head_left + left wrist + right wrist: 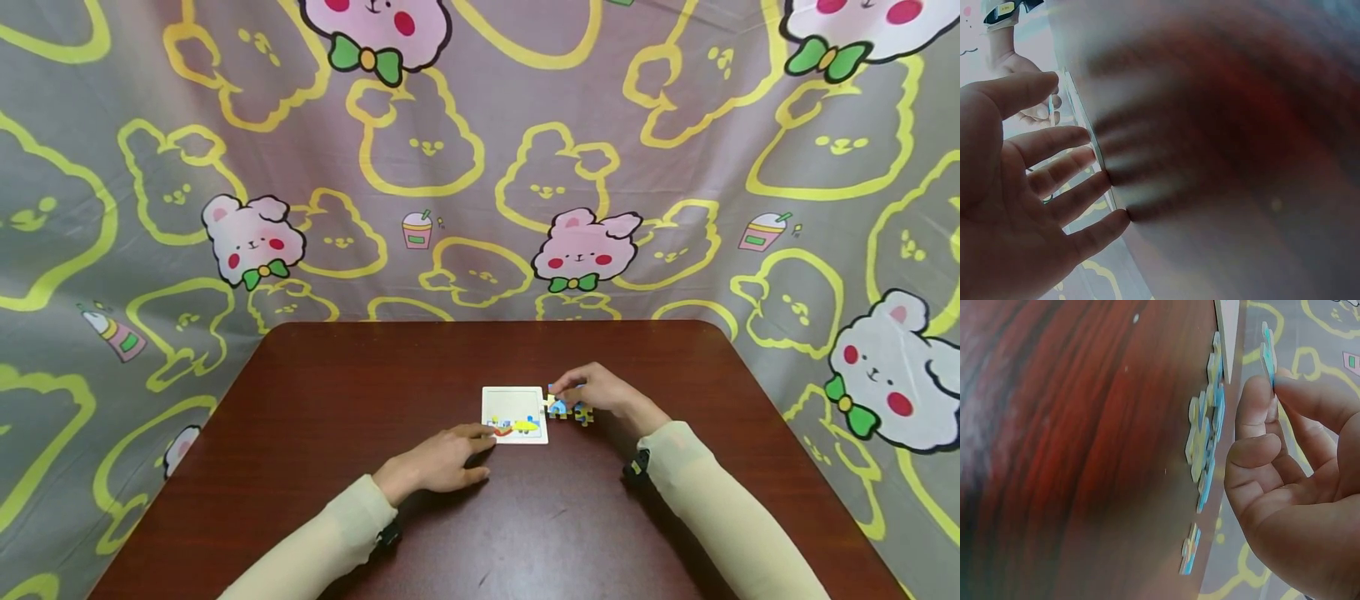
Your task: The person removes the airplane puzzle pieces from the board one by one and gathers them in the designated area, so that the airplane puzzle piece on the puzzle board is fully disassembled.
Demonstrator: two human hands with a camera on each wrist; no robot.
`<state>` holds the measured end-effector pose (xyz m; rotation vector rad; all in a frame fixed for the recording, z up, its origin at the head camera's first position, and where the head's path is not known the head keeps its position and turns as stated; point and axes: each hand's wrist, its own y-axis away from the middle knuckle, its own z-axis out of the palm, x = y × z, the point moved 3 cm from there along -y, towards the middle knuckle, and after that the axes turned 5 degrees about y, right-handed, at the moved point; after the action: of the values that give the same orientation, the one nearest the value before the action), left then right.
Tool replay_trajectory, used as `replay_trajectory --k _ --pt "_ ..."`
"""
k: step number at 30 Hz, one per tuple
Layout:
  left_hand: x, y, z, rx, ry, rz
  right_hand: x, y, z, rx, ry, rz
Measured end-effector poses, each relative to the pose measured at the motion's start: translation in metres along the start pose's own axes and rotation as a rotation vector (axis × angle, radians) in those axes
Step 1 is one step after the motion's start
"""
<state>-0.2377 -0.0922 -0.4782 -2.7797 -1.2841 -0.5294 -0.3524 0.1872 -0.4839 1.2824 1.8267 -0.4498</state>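
Note:
A small square puzzle board (513,400) with a pale frame lies on the table. Joined pieces with a yellow and red picture (527,427) fill its lower part; the upper part is bare. My left hand (442,460) lies at its left side, fingers spread and nearly straight, fingertips at the board's edge in the left wrist view. Between thumb and forefinger, my right hand (603,392) pinches a blue puzzle piece (1267,356), held up off the table in the right wrist view. Loose puzzle pieces (1200,440) lie beneath this hand, right of the board.
The dark red-brown wooden table (360,375) has rounded far corners. Behind it and along both sides hangs a grey curtain (480,208) with cartoon bears and yellow outlines. One loose piece (1190,550) sits apart from the others.

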Motion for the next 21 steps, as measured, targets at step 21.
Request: replay_trajectory --k 21 --pt "-0.002 0.0 0.001 0.023 0.004 0.012 0.025 0.021 -0.034 0.007 -0.003 0.042"
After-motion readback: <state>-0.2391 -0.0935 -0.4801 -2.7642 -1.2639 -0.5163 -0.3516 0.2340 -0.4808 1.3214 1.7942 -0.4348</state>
